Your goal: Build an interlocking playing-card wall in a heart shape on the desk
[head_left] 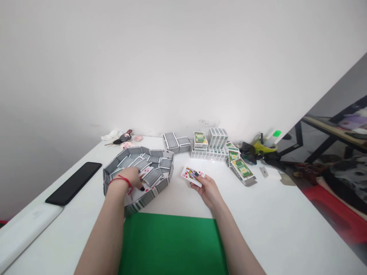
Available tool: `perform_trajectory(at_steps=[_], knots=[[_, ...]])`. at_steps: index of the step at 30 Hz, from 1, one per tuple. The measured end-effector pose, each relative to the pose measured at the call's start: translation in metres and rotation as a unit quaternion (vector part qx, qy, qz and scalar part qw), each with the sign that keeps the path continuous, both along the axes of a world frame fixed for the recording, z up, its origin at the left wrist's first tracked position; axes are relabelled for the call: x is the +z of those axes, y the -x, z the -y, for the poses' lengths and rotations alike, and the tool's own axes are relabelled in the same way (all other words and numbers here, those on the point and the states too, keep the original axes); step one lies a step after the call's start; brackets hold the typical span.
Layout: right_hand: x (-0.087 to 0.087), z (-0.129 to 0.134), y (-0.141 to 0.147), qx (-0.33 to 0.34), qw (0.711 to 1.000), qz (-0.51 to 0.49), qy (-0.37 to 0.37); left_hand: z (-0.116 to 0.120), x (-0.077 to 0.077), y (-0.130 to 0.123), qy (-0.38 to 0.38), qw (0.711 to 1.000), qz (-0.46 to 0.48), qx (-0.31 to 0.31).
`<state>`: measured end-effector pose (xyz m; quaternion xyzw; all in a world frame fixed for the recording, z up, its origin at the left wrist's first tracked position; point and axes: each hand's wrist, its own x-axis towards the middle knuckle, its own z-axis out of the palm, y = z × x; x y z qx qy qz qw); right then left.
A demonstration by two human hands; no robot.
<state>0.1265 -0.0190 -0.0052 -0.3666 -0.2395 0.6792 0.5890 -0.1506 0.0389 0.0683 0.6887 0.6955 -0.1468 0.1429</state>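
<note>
My right hand (207,188) pinches a playing card (190,173), a queen of hearts, face up over the white table. In the tray folded from playing cards (145,200), my left hand (132,178) reaches down among loose cards (152,177), some face down and some showing red hearts. One dark-nailed fingertip of that hand touches the cards; its other fingers are mostly hidden, so its grip cannot be made out. A red string bracelet circles the left wrist. Below both hands lies a green mat (172,244).
Behind the tray stand folded card blocks (176,143). Green-and-white card boxes (209,152) are stacked near the wall, with opened boxes (241,169) to their right. A black phone (73,183) lies left. A yellow cup (264,146) holds pens at the right back.
</note>
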Motion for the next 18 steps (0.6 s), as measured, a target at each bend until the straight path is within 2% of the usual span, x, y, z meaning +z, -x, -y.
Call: perform_trajectory(at_steps=[6, 10, 15, 18], knots=[[0.0, 0.0, 0.0, 0.001, 1.0, 0.005, -0.006, 0.002, 0.022, 0.002, -0.109, 0.993, -0.008, 0.042], [-0.001, 0.0, 0.001, 0.008, 1.0, 0.01, -0.008, 0.001, 0.026, 0.008, -0.161, 0.984, -0.024, 0.076], [-0.002, 0.0, 0.002, 0.007, 1.0, 0.007, -0.009, 0.003, 0.026, 0.006, -0.152, 0.986, -0.013, 0.063], [-0.002, 0.0, 0.003, 0.005, 1.0, 0.008, -0.01, 0.009, 0.037, -0.002, -0.241, 0.969, 0.008, 0.051]])
